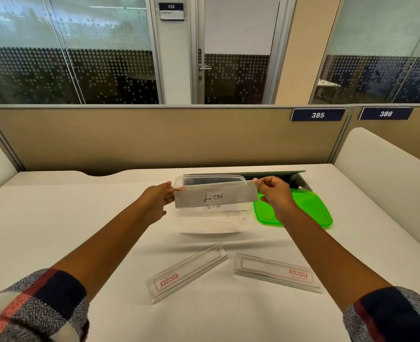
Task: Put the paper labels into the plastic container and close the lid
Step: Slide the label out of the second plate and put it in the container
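A white paper label (215,198) with "LION" handwritten on it hangs over the clear plastic container (211,222). My left hand (158,201) pinches its left end and my right hand (275,193) pinches its right end. Another label with writing lies inside the container, partly hidden behind the held one. The green lid (310,211) lies flat on the table just right of the container, partly under my right hand.
Two clear plastic name plate holders (186,272) (276,272) lie on the white table near me. A dark open cable hatch (278,177) sits behind the container. A beige partition closes off the desk's far edge.
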Tool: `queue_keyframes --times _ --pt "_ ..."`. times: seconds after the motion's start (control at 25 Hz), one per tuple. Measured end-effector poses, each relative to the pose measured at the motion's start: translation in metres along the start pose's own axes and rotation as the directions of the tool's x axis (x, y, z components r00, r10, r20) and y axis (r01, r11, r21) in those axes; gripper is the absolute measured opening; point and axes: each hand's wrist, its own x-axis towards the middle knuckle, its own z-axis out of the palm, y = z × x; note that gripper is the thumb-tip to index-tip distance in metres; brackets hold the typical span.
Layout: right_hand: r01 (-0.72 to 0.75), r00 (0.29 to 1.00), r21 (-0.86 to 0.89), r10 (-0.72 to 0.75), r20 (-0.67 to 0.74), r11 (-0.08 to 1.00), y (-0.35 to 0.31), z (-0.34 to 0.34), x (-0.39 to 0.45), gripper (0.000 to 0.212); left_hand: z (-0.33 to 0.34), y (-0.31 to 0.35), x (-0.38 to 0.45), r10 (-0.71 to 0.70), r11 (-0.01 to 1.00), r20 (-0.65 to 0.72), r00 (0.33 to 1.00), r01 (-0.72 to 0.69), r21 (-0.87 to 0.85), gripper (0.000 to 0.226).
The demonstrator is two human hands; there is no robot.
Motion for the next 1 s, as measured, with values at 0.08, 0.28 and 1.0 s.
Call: queue_keyframes --times 0.08,0.28,1.0 --pt "-0.025 1.0 0.037 0.025 -0.018 0.999 0.003 0.005 0.011 0.025 0.004 0.003 0.01 -0.01 0.999 0.02 1.0 0.011 -0.034 0.037" --pt "-0.107 0.994 0.135 0.109 -0.008 0.985 0.012 0.016 0.03 0.023 0.016 0.005 0.032 0.029 0.992 -0.02 0.999 -0.032 -0.125 0.043" --pt "-0.086 0.995 -0.664 0.093 -0.024 0.743 0.035 0.019 0.056 0.043 0.024 -0.002 0.061 0.093 0.876 -0.221 0.971 0.025 0.481 0.03"
